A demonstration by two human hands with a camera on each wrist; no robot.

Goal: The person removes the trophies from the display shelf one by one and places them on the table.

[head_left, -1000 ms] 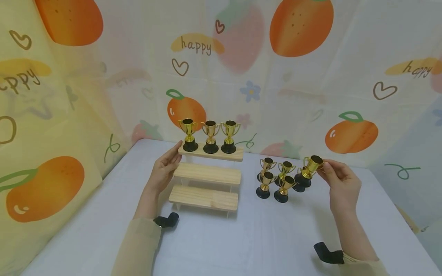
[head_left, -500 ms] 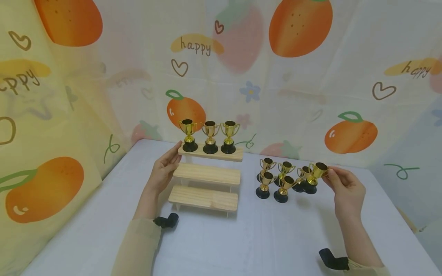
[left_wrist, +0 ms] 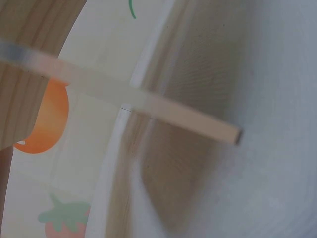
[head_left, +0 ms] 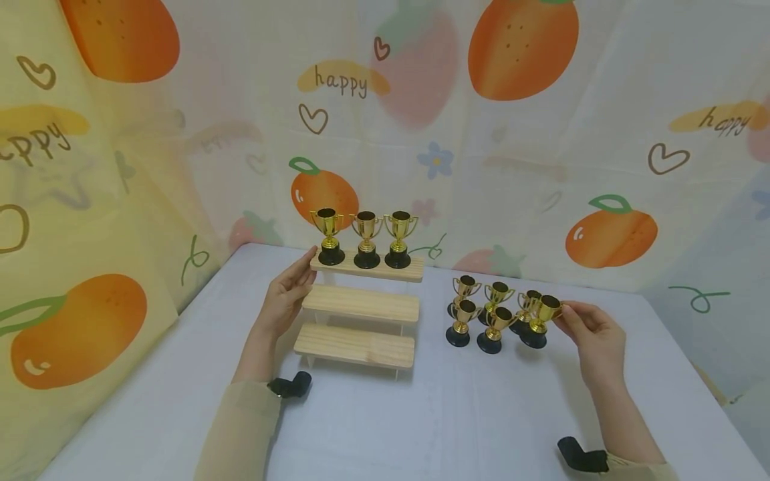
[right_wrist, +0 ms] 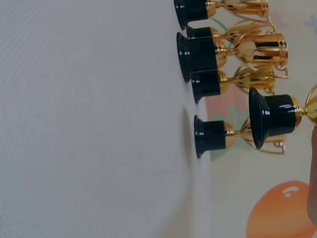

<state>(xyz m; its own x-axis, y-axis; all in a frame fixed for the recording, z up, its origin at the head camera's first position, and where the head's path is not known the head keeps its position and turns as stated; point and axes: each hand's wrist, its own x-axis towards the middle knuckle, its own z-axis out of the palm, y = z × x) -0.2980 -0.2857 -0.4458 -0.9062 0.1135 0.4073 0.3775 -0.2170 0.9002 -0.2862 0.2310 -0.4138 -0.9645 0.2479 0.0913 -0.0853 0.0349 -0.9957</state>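
Note:
A three-tier wooden display stand carries three small gold trophy cups, left, middle and right, upright on its top tier. My left hand holds the left end of that tier between thumb and fingers. With thumb and fingers my right hand pinches a gold trophy cup by one handle. In the right wrist view this cup's black base is off the table. Close by, several more trophy cups stand upright on the table.
A white cloth covers the table. Printed fabric with fruit drawings hangs behind and at the sides. One clear leg of the stand crosses the left wrist view.
My right hand moved right and down with the trophy cup, then slightly back left and lower. The left hand and the stand have stayed in place.

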